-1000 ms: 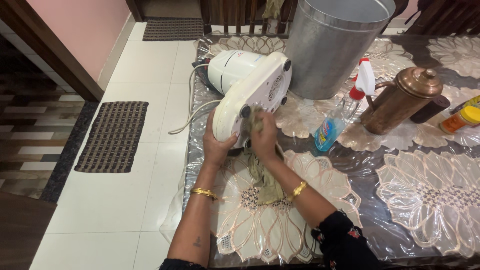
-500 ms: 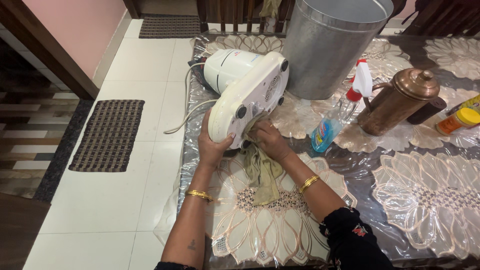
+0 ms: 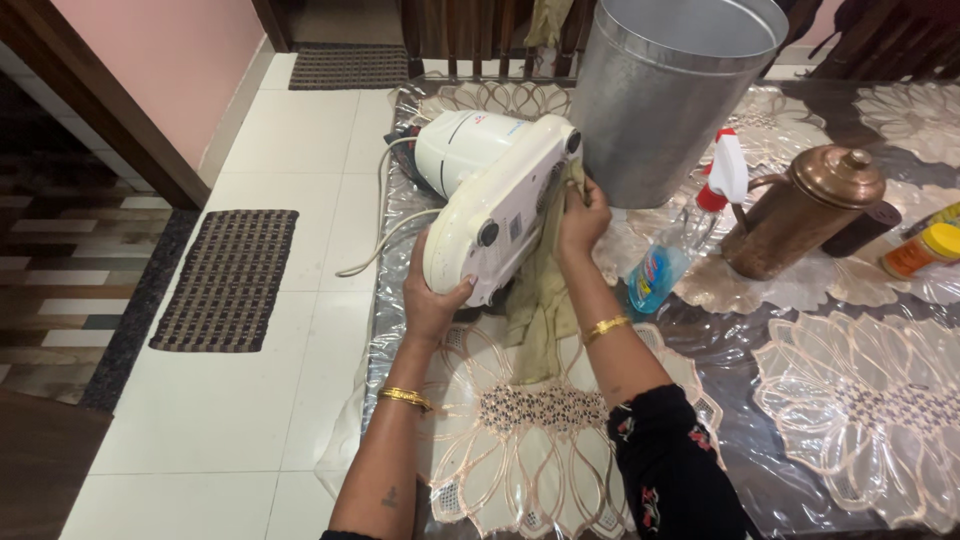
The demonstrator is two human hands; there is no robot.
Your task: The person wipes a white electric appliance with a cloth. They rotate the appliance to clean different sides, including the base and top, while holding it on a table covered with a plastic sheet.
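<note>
A tall metal bucket (image 3: 668, 95) is standing at the far side of the table (image 3: 800, 460), which is lying under a clear plastic sheet over flower-shaped lace mats (image 3: 870, 395). A spray bottle (image 3: 685, 230) with blue liquid and a red and white trigger is standing just right of the bucket's foot. A copper jug (image 3: 805, 210) is sitting beside it, with a dark cup (image 3: 862, 227) behind and an orange jar (image 3: 920, 250) with a yellow lid near the right edge. On the white tiled floor (image 3: 260, 400), a brown woven mat (image 3: 228, 278) is lying to the left, and another mat (image 3: 348, 66) is lying farther back by wooden chairs (image 3: 480, 35).
</note>
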